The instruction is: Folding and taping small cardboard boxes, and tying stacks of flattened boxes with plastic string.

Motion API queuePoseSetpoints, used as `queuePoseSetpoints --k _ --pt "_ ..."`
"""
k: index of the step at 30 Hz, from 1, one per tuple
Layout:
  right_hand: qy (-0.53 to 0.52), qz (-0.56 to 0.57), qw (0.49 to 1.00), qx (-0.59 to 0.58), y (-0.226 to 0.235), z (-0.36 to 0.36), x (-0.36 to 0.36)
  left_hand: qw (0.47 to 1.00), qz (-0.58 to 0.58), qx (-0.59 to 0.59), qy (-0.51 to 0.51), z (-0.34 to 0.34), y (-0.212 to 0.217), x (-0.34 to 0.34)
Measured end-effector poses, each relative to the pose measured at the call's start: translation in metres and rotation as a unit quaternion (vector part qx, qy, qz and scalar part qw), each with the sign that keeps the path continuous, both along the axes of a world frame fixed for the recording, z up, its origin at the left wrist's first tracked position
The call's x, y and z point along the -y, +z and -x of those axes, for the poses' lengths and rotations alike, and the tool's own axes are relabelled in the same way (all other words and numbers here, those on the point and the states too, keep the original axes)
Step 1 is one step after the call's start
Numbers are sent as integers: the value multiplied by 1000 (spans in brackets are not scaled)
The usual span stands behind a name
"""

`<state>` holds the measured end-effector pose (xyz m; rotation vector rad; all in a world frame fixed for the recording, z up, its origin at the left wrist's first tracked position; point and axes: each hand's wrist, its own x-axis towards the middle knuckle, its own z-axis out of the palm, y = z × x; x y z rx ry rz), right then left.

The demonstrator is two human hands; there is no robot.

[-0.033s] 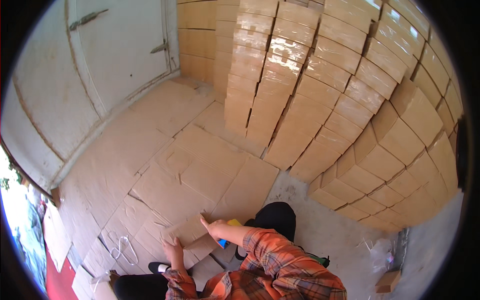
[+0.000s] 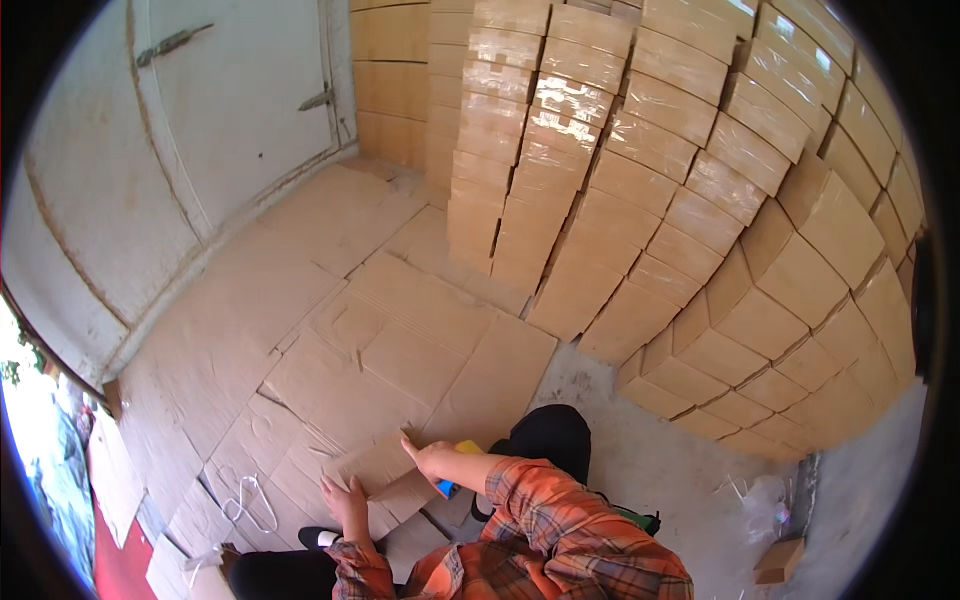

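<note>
My left hand point(image 2: 345, 497) lies flat with its fingers spread on a flattened cardboard sheet point(image 2: 385, 470) on the floor. My right hand point(image 2: 432, 458) rests on the same sheet a little further right, one finger pointing away from me. Just beyond my right wrist sits a small yellow and blue object point(image 2: 460, 468), partly hidden by my forearm. Both arms wear orange plaid sleeves. A knee in black trousers point(image 2: 548, 440) is bent beside the right arm.
Flattened cardboard point(image 2: 400, 340) covers the floor ahead and to the left. Tall stacks of brown cartons point(image 2: 650, 180) fill the right and far side. A white door point(image 2: 240, 110) stands at left. A white cord loop point(image 2: 245, 500), a plastic bag point(image 2: 750, 495) and a small box point(image 2: 780, 560) lie nearby.
</note>
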<state>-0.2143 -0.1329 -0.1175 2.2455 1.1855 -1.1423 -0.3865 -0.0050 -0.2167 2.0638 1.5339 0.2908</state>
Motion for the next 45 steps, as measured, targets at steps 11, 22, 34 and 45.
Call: queuePoseSetpoints --k 11,22,34,45 --pt "13 -27 999 -19 2 16 -9 923 -74 -163 -340 -14 71 21" --pt "29 -117 992 -27 1 1 -5 925 -71 -185 -324 -36 64 17" --pt "5 -379 923 -62 119 -52 33 952 -70 -133 -267 -30 57 9" --pt "-122 -440 890 18 114 -85 69 969 -95 -71 -218 -69 88 11"
